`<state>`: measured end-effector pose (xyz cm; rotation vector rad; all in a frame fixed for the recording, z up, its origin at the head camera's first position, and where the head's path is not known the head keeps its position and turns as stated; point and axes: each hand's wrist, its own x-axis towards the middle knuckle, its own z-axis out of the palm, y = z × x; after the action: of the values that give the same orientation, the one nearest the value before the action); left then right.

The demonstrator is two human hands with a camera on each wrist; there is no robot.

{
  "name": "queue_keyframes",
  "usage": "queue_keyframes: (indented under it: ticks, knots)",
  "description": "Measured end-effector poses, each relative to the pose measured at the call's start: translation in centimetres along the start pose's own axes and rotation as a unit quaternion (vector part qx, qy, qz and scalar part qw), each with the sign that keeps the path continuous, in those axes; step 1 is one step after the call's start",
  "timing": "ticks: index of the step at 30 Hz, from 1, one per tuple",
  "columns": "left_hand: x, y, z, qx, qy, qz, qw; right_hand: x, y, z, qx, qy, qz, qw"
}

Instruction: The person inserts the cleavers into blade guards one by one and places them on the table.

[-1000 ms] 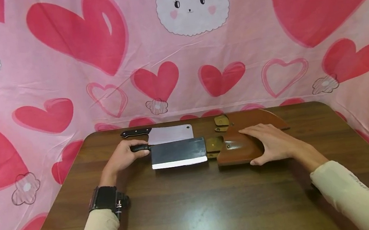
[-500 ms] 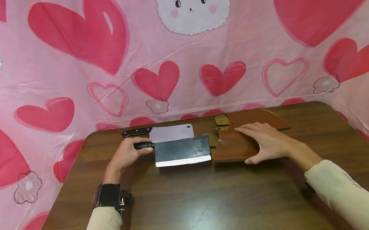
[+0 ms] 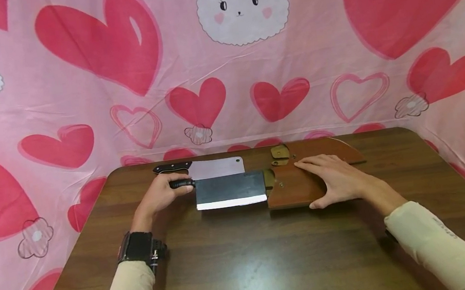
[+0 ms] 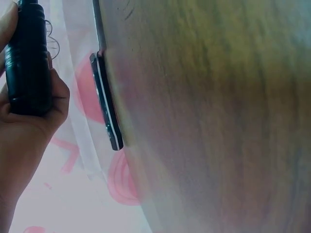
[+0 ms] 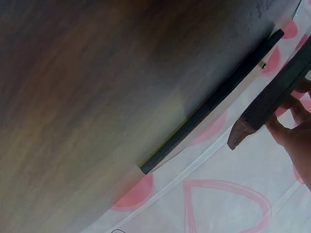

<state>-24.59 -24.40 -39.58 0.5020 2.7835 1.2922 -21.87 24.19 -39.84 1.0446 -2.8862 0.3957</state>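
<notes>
My left hand (image 3: 159, 194) grips the black handle (image 4: 29, 63) of a cleaver (image 3: 229, 188) with a dark blade and a bright lower edge. The blade lies level and points right. My right hand (image 3: 343, 178) holds a brown leather knife sheath (image 3: 295, 186), thumb at its front edge and fingers over the far side. The sheath's left end and its olive strap (image 3: 269, 178) meet the blade's right end in the head view. In the right wrist view the sheath's dark edge (image 5: 277, 94) is raised off the table.
Behind on the wooden table (image 3: 247, 260) lies a second cleaver (image 3: 215, 168), pale-bladed with a riveted black handle (image 4: 108, 104). A second brown sheath (image 3: 341, 149) lies at the back right. Pink heart-patterned cloth (image 3: 221, 63) hangs beyond the table edge.
The cleaver has shifted slightly right and the sheath slightly left, so the gap between blade and sheath has closed. The second cleaver and second sheath have stayed put.
</notes>
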Motion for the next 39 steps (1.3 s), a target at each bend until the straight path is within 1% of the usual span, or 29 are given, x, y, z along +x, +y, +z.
queue_keyframes:
  ticks: [6,12,17,25,28,32,39]
  knots:
    - [-0.01,0.02,0.1,0.002,-0.001,-0.004,1.0,-0.04,-0.09,0.2,0.006,-0.004,-0.001,1.0]
    - [-0.01,0.02,0.1,-0.005,-0.013,-0.011,0.9998,-0.21,-0.18,0.14,0.041,-0.02,0.005,0.999]
    - [0.09,0.0,0.03,-0.011,-0.017,-0.011,0.9997,-0.28,0.1,0.21,0.051,-0.016,0.005,0.9985]
    - [0.24,0.43,-0.15,-0.009,-0.019,0.0,0.9998,-0.37,0.5,0.09,0.064,-0.016,-0.002,0.9978]
    - [0.15,0.54,-0.25,-0.007,-0.017,-0.001,0.9998,-0.36,0.5,0.0,0.065,-0.014,-0.003,0.9978]
    - [0.0,0.61,-0.24,-0.006,-0.023,-0.006,0.9997,-0.23,0.46,0.0,0.06,-0.012,-0.004,0.9981]
    - [0.19,0.71,0.06,-0.007,-0.022,-0.01,0.9997,0.16,0.16,-0.03,0.044,-0.005,0.0,0.999]
